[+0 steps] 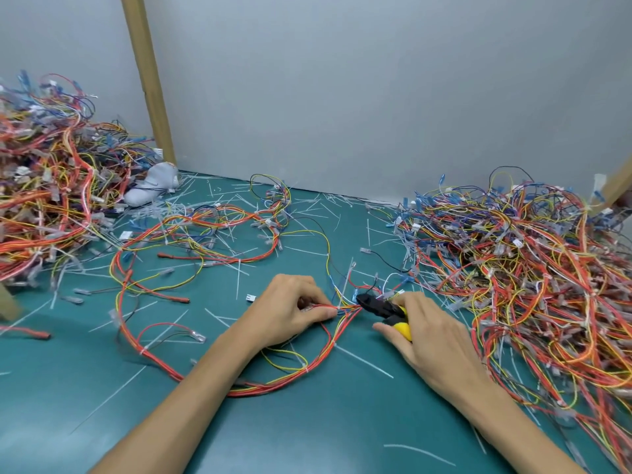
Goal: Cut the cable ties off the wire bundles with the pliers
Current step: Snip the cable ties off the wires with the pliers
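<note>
Left hand [294, 309] is curled down on the green mat [307, 432], thumb and fingertips pinching the wire bundle [345, 311], its red and yellow strands stretched out to the right. Right hand [434, 336] has its fingers wrapped round the yellow handles of the pliers [381, 307], black nose right up against the bundle where the strands fan apart; jaws parted or closed, can't tell. A small white cable tie [338, 307] sits on the bundle between the 2 hands. From there the bundle loops back under the left wrist. Cut ties [364, 361] litter the mat. 2 big tangles flank it all: the left heap [44, 200] and the right heap [530, 268]. A white cloth [154, 188] lies beside the left heap.
</note>
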